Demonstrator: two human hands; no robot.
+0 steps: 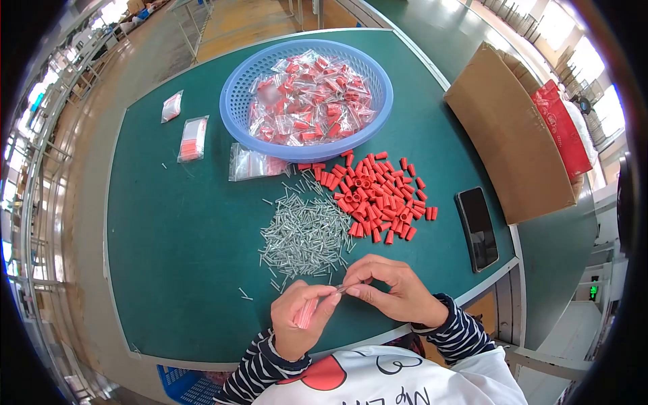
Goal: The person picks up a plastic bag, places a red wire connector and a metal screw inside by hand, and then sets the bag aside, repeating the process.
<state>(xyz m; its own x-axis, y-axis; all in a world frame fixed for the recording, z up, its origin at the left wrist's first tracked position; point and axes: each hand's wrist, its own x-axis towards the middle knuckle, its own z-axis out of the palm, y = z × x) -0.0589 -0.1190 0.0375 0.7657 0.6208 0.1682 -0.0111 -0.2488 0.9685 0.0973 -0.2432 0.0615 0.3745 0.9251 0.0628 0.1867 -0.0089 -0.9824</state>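
Observation:
My left hand is closed around small clear plastic bags with red stripes, which show between its fingers and palm. Its thumb and forefinger meet the fingertips of my right hand. That right hand is pinched closed on something small and greyish, too small to name. Just beyond both hands lies a heap of small silver screws. To its right spreads a pile of red wire connectors.
A blue plastic basket full of bagged red pieces stands at the back of the green table. Flat plastic bags lie by it, more bags farther left. A phone and a cardboard box are at right.

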